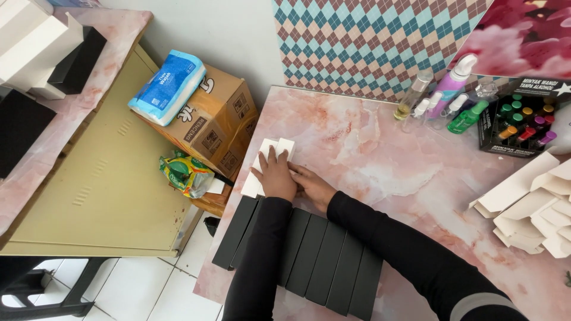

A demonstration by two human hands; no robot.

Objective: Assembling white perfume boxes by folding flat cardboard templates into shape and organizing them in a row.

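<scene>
Both hands press flat on a white card box at the bench's left edge: the left hand lies on top with fingers spread, the right hand beside it, its grip open too. A row of black boxes lines the near edge. Folded white cartons pile at the right edge; bottles and a black vial tray stand at the far right corner. The bench is pink marble-patterned. A brown carton carries a blue tissue pack.

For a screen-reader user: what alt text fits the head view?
Both hands, left hand and right hand, press a flat white card on a pink marble table. A row of black boxes lies below; bottles stand at the back.
</scene>
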